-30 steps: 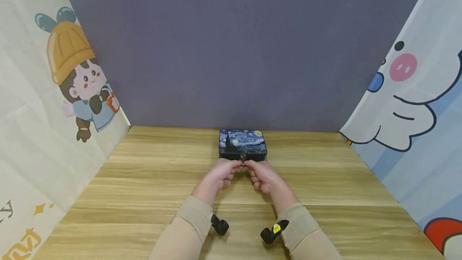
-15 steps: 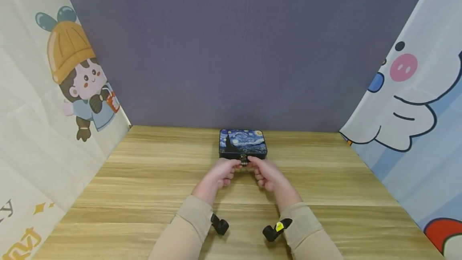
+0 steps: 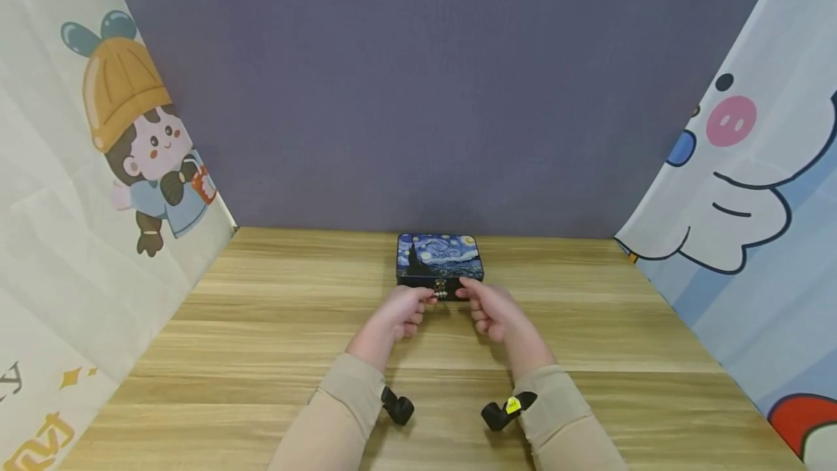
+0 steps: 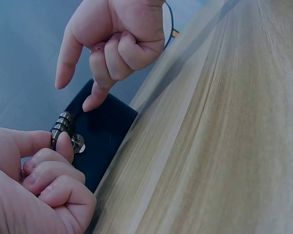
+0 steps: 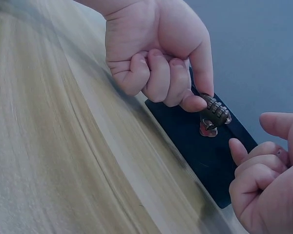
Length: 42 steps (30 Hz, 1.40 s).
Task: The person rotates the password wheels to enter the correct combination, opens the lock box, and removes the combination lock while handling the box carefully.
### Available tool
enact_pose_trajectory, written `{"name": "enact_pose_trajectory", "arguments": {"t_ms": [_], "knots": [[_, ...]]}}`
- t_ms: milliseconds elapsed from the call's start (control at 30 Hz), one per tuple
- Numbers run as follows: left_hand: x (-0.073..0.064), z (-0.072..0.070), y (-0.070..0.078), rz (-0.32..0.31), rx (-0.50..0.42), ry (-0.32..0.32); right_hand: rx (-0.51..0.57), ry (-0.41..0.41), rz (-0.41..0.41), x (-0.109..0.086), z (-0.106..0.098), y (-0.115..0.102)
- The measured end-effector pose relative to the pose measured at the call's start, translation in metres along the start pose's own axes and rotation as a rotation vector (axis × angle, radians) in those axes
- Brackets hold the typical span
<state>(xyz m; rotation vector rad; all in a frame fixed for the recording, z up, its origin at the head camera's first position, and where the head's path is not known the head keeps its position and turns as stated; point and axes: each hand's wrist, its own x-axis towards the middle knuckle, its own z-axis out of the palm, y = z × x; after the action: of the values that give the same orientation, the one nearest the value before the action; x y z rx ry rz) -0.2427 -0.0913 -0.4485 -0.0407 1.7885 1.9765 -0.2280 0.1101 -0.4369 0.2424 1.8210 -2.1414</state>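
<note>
A small tin box (image 3: pixel 441 256) with a swirling blue night-sky picture on its lid stands shut near the back of the table. On its dark front hangs a combination padlock (image 5: pixel 217 108) with ridged number dials, at a metal clasp (image 5: pixel 207 127). My left hand (image 3: pixel 402 309) pinches one end of the padlock between thumb and index finger, its other fingers curled under. My right hand (image 3: pixel 492 309) is just right of the padlock, in front of the box. Its thumb and index finger are spread apart with nothing between them, as the left wrist view shows.
The wood-grain table (image 3: pixel 294 398) reaches back to a grey-purple panel (image 3: pixel 418 93) right behind the box. Cartoon-printed cloths stand on both sides. A black camera (image 3: pixel 397 407) is strapped to each wrist.
My right hand has let go of the padlock and moved a little to the right, its thumb and index finger parting. The left hand stays at the padlock; the box has not moved.
</note>
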Motion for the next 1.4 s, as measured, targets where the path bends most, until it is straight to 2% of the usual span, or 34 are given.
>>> {"name": "enact_pose_trajectory", "arguments": {"t_ms": [633, 1400], "knots": [[0.0, 0.0, -0.001, 0.005, 0.003, -0.002, -0.068, 0.019, -0.026, 0.001, 0.008, 0.007], [0.001, 0.001, -0.005, 0.034, 0.035, 0.002, -0.115, -0.01, -0.039, 0.002, 0.014, 0.014]]}}
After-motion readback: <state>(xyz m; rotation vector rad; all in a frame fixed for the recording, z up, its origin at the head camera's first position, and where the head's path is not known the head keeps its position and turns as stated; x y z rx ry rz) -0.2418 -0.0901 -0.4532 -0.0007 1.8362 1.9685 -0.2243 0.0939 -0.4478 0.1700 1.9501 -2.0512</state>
